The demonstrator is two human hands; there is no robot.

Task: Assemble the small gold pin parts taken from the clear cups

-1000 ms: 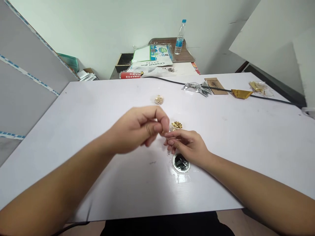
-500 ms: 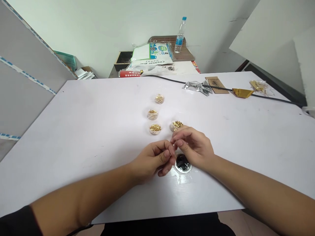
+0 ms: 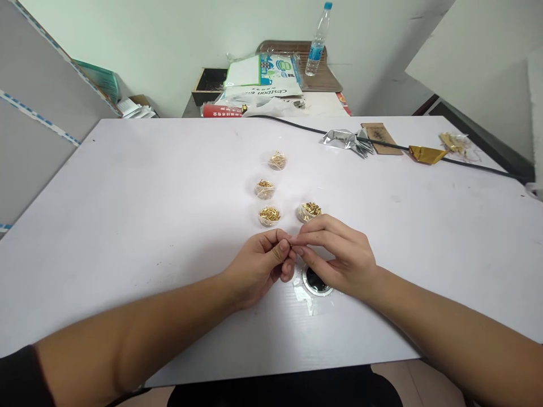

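My left hand is closed, its thumb and forefinger pinching something tiny and dark that I cannot make out. Against those fingertips, the thumb and fingers of my right hand also pinch, and what lies between them is too small to name. Just past my right hand stands a clear cup of short gold metal pieces. Left of it are a cup of gold pieces, a cup of thin gold pins and, farthest, another cup of gold pins. A round black dish with a silvery rim is partly covered by my right hand.
Clear tape lies by the black dish on the white table. Across the back runs a black cable, near a silver packet, a brown card and a gold packet. Behind stands a water bottle.
My fingertips have come together: the right thumb and fingers now meet the left pinch, and the left fingers are curled closer. The whole view has shifted slightly.
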